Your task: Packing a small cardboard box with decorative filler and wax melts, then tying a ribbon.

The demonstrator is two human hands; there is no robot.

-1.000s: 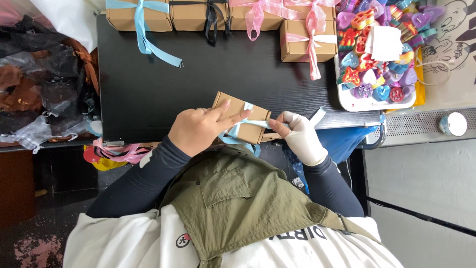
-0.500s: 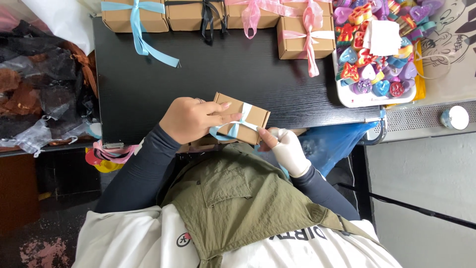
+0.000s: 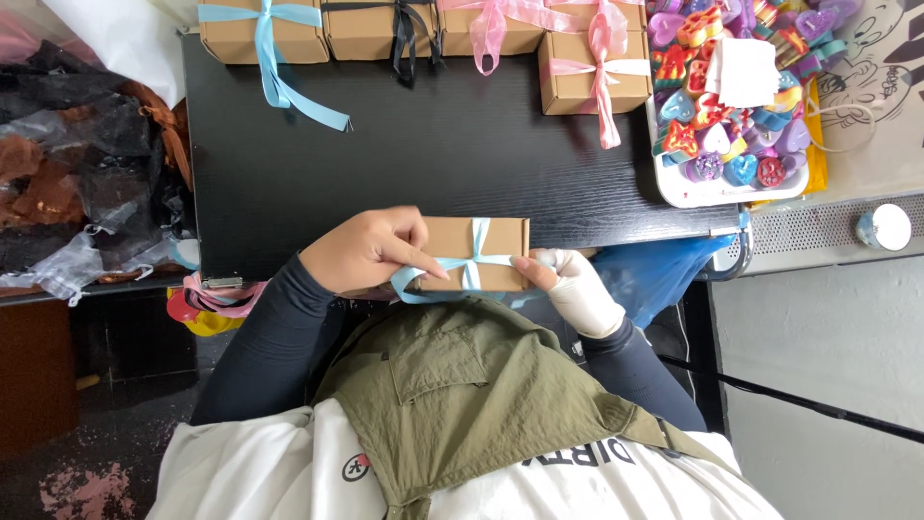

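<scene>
Black table (image 3: 289, 164); brown box (image 3: 457, 246) btwn hands, L grip (image 3: 371, 252) + R grip (image 3: 568, 284) pinching blue ribbon (image 3: 472, 270).

Your left hand (image 3: 364, 252) is covering the near left corner of the small brown box (image 3: 474, 252), and your fingers (image 3: 409, 258) are hiding part of the light blue ribbon (image 3: 472, 260) there. Your right hand (image 3: 576, 289) is sitting half behind the box, its fingers tucking out of sight underneath. Beyond your fingers, the boxes at the far edge of the counter (image 3: 433, 154) are getting cut off by the picture's top edge, as is the tray of coloured shapes (image 3: 674, 188).
</scene>
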